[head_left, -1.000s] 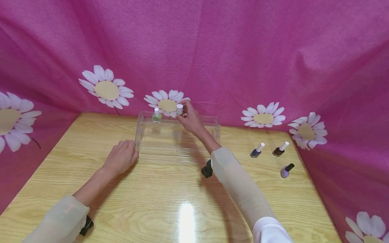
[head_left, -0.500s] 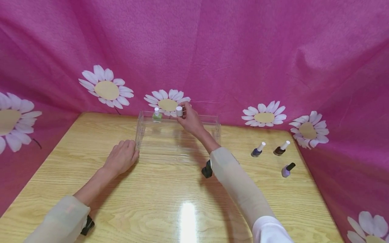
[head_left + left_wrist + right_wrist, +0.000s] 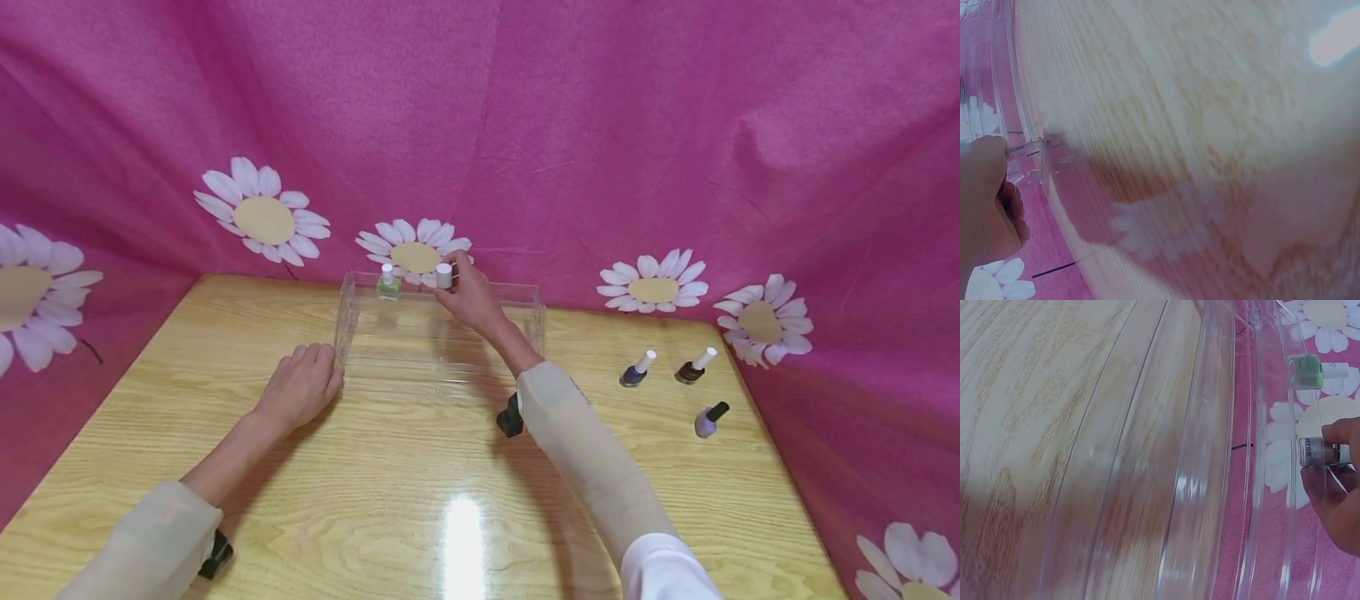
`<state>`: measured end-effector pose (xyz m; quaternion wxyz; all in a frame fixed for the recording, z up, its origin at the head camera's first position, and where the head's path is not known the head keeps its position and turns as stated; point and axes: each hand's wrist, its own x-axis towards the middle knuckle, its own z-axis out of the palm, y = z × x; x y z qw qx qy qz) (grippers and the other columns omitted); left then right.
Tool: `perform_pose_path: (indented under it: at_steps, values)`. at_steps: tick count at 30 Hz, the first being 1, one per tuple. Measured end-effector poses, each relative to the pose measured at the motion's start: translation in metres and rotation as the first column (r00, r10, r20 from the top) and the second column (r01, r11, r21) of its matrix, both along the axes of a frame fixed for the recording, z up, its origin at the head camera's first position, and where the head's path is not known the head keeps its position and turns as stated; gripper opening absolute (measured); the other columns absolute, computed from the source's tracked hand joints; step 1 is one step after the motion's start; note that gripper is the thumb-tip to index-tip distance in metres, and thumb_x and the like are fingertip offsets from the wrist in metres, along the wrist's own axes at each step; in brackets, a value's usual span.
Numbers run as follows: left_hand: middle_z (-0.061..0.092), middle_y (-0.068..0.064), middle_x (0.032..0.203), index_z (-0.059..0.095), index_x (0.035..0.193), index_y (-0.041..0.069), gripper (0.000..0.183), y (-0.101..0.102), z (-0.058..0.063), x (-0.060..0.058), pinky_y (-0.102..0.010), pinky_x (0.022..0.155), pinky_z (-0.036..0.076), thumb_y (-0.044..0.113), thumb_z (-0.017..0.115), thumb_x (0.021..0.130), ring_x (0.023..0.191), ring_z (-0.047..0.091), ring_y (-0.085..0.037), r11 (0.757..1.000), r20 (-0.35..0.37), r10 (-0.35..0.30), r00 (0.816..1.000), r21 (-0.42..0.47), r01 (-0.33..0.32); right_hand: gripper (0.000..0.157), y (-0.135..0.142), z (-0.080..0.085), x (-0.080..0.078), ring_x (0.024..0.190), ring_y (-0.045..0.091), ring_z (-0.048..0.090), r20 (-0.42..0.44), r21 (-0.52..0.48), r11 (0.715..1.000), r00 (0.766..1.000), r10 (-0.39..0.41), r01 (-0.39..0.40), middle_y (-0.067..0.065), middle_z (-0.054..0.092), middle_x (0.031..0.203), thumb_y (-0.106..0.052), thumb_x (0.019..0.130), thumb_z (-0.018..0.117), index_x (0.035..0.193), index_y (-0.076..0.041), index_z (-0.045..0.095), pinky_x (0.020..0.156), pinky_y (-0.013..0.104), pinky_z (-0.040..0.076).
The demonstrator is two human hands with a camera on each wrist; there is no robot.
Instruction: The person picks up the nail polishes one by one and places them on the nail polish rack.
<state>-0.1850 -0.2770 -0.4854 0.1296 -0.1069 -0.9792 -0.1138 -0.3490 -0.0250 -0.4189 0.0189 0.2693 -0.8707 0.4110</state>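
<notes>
A clear tiered acrylic rack [image 3: 347, 317] stands at the back of the table. My left hand [image 3: 296, 387] grips its front left corner; in the left wrist view the thumb lies by the rack's edge and the fingers curl under. My right hand [image 3: 474, 298] pinches a nail polish bottle [image 3: 1317, 452] with a white cap [image 3: 444, 275] at the top tier. In the right wrist view that bottle looks greyish brown, with dark lettering. To its left, a green nail polish bottle [image 3: 388, 289] with a white cap stands upright on the same tier.
On the right side of the wooden table [image 3: 390, 483] stand a dark blue nail polish [image 3: 633, 376], a dark brown one [image 3: 688, 372] and a lilac one with a black cap [image 3: 705, 423]. A pink flowered cloth [image 3: 540, 167] hangs behind and beside the table.
The pinched nail polish bottle has come down very slightly onto or near the top tier. My left hand stays at the rack's corner, and the other bottles have not moved.
</notes>
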Motion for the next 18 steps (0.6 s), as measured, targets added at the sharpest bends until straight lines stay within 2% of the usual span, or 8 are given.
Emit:
perform_pose_path:
  at_steps: [5,18]
  values:
    - [0.051,-0.013,0.079,0.049,0.091,-0.001,0.018,0.0008,0.0012,0.0008,-0.046,0.063,0.041,0.015,0.052,0.098,0.076,0.051,-0.035,1.000,-0.001,-0.002,1.000,0.001,0.002,0.039,0.0010,0.0013,0.0017,0.099,0.026,0.066,-0.001,0.020,1.000,1.000,0.003,-0.003,0.015,0.065,0.111,-0.006,0.088,0.071,0.119,-0.004,0.048,0.083,0.035,0.051]
    - [0.051,-0.012,0.078,0.049,0.090,0.000,0.018,0.0012,0.0013,0.0010,-0.046,0.063,0.041,0.015,0.052,0.098,0.074,0.051,-0.035,1.000,-0.004,-0.002,1.000,0.007,0.002,0.038,0.0013,0.0010,0.0018,0.095,0.024,0.065,0.009,0.000,1.000,1.000,0.017,-0.017,0.016,0.063,0.113,-0.006,0.089,0.071,0.119,-0.003,0.047,0.079,0.033,0.051]
